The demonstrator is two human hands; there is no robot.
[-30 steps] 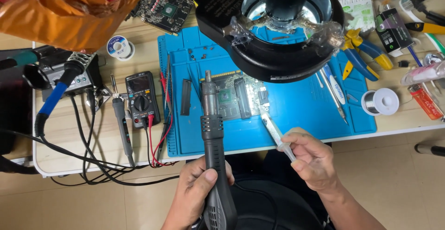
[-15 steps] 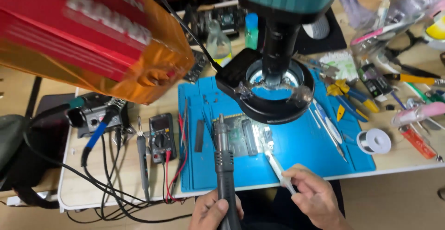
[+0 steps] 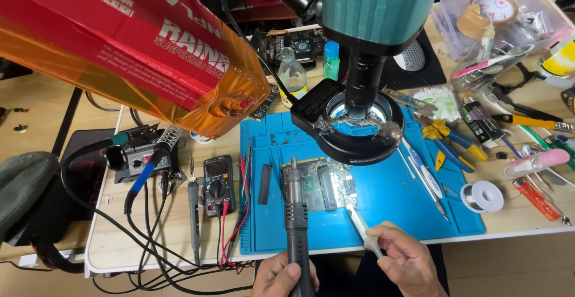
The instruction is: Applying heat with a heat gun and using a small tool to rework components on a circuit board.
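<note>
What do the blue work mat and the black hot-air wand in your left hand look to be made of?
Blue work mat: probably silicone rubber, with a matte surface and moulded compartments along its edge. Black hot-air wand in the left hand: the grip looks like ribbed matte plastic, and its grey nozzle looks like metal, over the green circuit board.

The bottom edge crops the left hand (image 3: 277, 279); its grip seems closed.

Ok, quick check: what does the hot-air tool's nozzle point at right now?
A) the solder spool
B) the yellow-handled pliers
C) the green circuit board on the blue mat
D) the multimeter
C: the black hot-air tool in the left hand has its nozzle at the left edge of the green circuit board on the blue mat, while the right hand brings a thin white-handled tool to the board's right side.
</note>
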